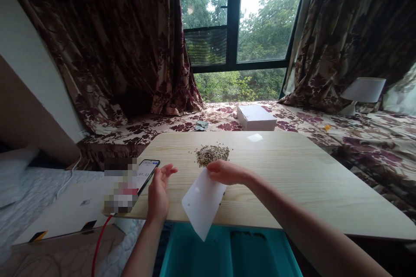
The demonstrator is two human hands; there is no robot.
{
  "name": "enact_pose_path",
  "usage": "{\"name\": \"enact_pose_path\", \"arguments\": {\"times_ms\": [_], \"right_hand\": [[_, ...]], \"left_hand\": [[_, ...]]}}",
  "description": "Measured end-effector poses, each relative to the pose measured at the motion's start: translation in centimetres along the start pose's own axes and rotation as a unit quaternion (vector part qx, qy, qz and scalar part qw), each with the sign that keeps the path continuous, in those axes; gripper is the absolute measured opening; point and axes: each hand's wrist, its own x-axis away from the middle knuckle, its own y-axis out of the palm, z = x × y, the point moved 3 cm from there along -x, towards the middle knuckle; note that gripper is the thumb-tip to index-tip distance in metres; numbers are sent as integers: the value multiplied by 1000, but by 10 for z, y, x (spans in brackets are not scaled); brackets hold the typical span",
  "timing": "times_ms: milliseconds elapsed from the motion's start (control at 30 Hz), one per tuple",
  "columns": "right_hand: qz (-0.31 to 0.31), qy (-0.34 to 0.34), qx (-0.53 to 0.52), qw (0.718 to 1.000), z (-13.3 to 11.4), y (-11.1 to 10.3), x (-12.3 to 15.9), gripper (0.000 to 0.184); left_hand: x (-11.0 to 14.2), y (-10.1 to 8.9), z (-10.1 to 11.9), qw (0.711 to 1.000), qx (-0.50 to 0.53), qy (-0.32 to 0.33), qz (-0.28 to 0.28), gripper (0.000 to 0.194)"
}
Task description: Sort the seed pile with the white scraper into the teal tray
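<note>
- white sheet (202,207), looking like thin paper, is slanting from the right hand (222,172) in the head view, its lowest corner hanging past the near edge of the pale wooden bench (279,173), above a teal bin (230,255).
- the right hand is closing its fingers on the sheet's far end, beside a loose pile of small seed-like grains (211,155) lying on the bench.
- the left hand (158,192) is holding nothing, its fingers parting and curving slightly, near the phone (147,172).
- the white sheet is probably weighing very little and bending easily; opposite edges are seeming the best holds, as hard pinching is likely to be creasing it.
- the grains are seeming light, hard and prone to rolling; gathering them from the pile's outer edge is looking easier than pinching single ones.
</note>
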Motion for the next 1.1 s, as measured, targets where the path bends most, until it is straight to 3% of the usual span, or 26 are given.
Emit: {"name": "enact_pose_path", "arguments": {"times_ms": [300, 533, 600, 700, 867, 1000, 1100], "right_hand": [[17, 29, -21, 999, 21, -6, 44, 15], [32, 49, -49, 997, 23, -4, 85, 10], [67, 42, -75, 994, 26, -5, 96, 8], [180, 35, -125, 975, 40, -18, 114, 11], [327, 113, -191, 919, 89, -52, 152, 39], [364, 186, -231, 883, 123, -62, 175, 51], [363, 203, -236, 878, 130, -57, 181, 47]], "left_hand": [[-1, 1, -1, 1000, 1, 5, -1, 53], [0, 1, -1, 1000, -4, 5, -6, 54], [0, 1, -1, 1000, -4, 6, -6, 54], [0, 1, -1, 1000, -8, 6, -1, 54], [0, 2, 0, 1000, -14, 2, 0, 54], [0, 2, 0, 1000, -14, 1, -3, 53], [0, 1, -1, 1000, -16, 1, -5, 54]]}}
